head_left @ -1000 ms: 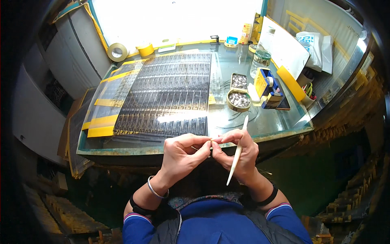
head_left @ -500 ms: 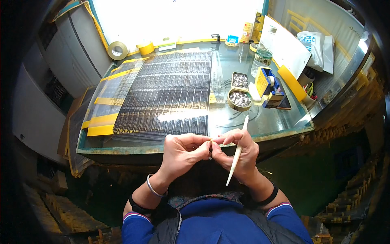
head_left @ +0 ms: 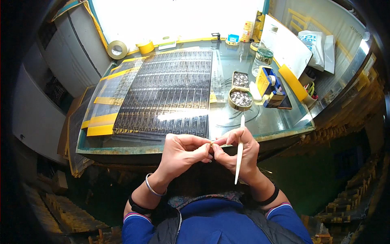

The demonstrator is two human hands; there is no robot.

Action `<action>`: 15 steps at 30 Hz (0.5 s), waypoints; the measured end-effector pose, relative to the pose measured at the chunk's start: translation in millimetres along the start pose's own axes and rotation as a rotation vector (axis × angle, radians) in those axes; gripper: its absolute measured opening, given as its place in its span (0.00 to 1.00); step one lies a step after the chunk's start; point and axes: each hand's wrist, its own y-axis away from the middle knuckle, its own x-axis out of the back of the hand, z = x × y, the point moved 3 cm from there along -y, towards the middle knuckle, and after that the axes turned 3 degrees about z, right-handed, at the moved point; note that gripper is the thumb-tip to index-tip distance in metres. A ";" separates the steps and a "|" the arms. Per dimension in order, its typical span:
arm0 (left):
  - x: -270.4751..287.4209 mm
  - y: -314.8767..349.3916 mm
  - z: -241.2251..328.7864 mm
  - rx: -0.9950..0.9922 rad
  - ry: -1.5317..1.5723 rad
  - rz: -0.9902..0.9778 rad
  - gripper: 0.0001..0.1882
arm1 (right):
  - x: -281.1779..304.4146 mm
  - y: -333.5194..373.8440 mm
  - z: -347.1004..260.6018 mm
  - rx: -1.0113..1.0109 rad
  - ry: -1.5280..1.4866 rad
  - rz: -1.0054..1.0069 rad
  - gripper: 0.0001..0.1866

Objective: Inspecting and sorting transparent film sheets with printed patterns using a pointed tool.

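Observation:
In front of the table's near edge, my left hand [head_left: 183,153] pinches thumb and forefinger together. Its fingertips meet those of my right hand [head_left: 249,153], and whatever sits between them is too small to name. A slender white pen-shaped tool [head_left: 239,158] with tapered ends rests in my right hand, one end up toward the table, the other pointing down. Beyond the hands lies a dark film sheet [head_left: 166,89] with rows of narrow printed strips. To its right, a round tin [head_left: 240,106] of small silvery bits touches a second such tin [head_left: 240,86].
A blue and yellow tape dispenser [head_left: 273,98] stands right of the tins, with a clear bottle [head_left: 264,63] behind it. Tape rolls, a tan one [head_left: 109,51] and a yellow one [head_left: 146,48], sit at the back left. The glass tabletop [head_left: 280,120] has a worn green edge.
The white tool has swung in my right hand to a more upright angle, its lower end moving right. Both hands remain fingertip to fingertip in nearly the same place.

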 end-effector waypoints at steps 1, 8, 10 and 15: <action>-0.4 -0.4 -0.9 -0.010 0.061 0.004 0.09 | -0.3 0.0 1.4 -0.027 -0.046 -0.002 0.17; 1.5 -2.2 -12.7 0.161 0.321 0.031 0.08 | -1.1 -2.8 1.0 -0.133 -0.222 0.006 0.15; 2.0 -2.5 -15.9 0.219 0.379 0.038 0.09 | -0.1 -3.4 9.0 -0.304 -0.404 -0.018 0.15; 6.2 -4.0 -22.7 0.323 0.448 0.020 0.12 | 19.0 -4.7 21.9 -0.235 -0.350 0.216 0.15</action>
